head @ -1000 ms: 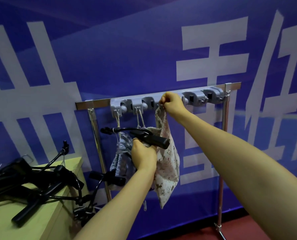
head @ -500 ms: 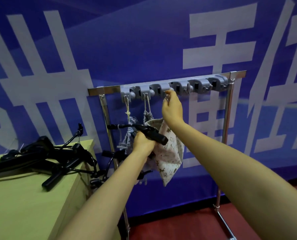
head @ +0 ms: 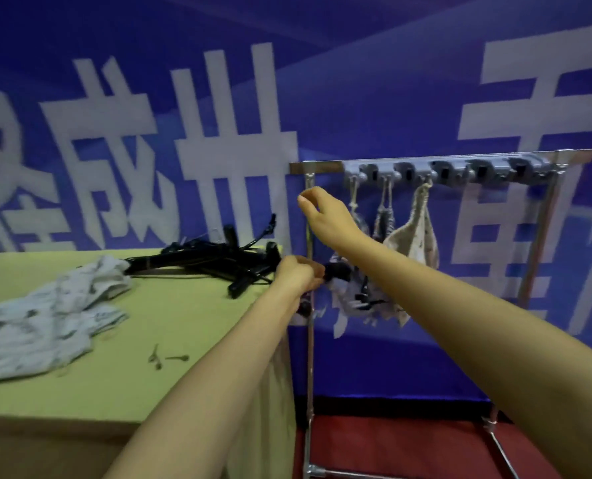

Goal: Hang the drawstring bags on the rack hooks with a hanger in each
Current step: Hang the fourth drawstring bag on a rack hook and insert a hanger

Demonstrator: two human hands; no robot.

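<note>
Three drawstring bags hang by their cords from the grey hooks of the metal rack (head: pixel 439 169). The third one, a cream patterned bag (head: pixel 417 238), hangs free. My left hand (head: pixel 296 276) grips the end of a black hanger (head: pixel 339 271) that sticks out of the hanging bags. My right hand (head: pixel 323 217) is in the air left of the bags, fingers loosely curled, holding nothing. The lower parts of the first two bags are hidden behind my right forearm.
A green table (head: pixel 170 326) stands to the left of the rack. On it lie a pile of black hangers (head: pixel 215 259), a heap of pale bags (head: pixel 45 316) and some small loose bits. Behind is a blue banner wall; the floor is red.
My right hand has let go of the cream bag's cord at the third hook and moved left and down. The bag now hangs on its own. The view has swung left.
</note>
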